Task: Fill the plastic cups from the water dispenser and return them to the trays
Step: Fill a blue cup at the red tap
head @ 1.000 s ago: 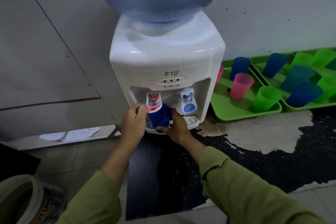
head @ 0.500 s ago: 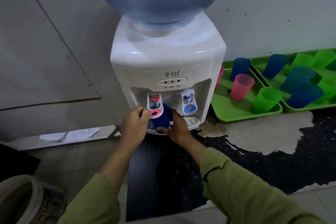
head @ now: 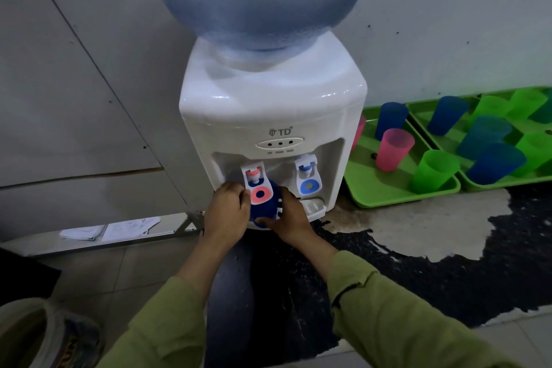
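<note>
The right grip (head: pixel 286 215) is curled round the blue cup (head: pixel 265 209) and holds it under the red tap (head: pixel 252 181) of the water dispenser (head: pixel 268 104). The left grip (head: pixel 227 212), just left of the cup, curls its fingers on that tap. The green trays (head: pixel 367 184) sit far to the right.

- We take this for a plain drinks corner, though home or workplace we cannot tell.
- We see a water dispenser (head: pixel 268 110) on a worn black surface (head: pixel 448 278) against a marked white wall (head: pixel 448 24).
- Green trays (head: pixel 403 203) of plastic cups (head: pixel 394 148) sit beside it, above a tiled floor (head: pixel 119 272).
</note>
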The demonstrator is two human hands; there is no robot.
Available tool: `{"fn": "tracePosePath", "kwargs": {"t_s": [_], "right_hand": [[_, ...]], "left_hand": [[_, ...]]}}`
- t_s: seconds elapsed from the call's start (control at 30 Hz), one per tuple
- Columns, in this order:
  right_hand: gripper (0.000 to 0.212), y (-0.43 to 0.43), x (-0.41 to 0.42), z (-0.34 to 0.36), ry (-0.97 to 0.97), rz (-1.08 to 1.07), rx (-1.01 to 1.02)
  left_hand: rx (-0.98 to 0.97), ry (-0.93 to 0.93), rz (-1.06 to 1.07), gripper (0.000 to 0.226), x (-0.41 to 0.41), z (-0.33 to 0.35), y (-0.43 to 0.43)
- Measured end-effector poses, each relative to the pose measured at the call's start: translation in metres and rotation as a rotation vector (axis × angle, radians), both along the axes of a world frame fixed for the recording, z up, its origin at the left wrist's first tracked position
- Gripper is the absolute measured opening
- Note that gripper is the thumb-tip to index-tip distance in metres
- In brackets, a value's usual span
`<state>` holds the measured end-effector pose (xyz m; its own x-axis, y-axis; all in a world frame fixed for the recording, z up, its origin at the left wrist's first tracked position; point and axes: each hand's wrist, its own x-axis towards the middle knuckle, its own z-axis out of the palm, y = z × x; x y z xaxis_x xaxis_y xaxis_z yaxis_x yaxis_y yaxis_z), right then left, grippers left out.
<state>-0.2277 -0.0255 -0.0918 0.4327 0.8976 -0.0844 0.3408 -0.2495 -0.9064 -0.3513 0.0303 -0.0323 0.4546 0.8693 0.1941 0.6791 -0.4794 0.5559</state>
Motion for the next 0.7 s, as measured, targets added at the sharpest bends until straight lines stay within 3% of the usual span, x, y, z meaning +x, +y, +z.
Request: {"fn": "tracePosePath", "kwargs": {"t_s": [0.2,0.27,0.37,0.5,0.7], "right_hand": [[0.069,-0.004,-0.001,0.003,-0.023,-0.010,-0.046],[0.067,-0.008,-0.001,0.003,-0.029,-0.010,-0.052],[0.066,-0.016,0.000,0.005,-0.039,-0.019,-0.071],[0.064,-0.035,0.001,0.007,0.002,0.001,0.001],[0.056,-0.058,0.007,0.006,-0.051,0.083,0.024]], "left_hand": [[0.027,-0.018,0.012,0.019,-0.002,-0.003,0.000],[-0.027,-0.131,0.050,0.010,-0.006,-0.009,-0.006],[-0.194,-0.332,0.071,0.033,-0.015,-0.021,-0.019],[-0.463,-0.399,-0.060,0.061,-0.022,-0.039,-0.032],[-0.515,-0.387,-0.204,0.068,-0.019,-0.046,-0.041]]}}
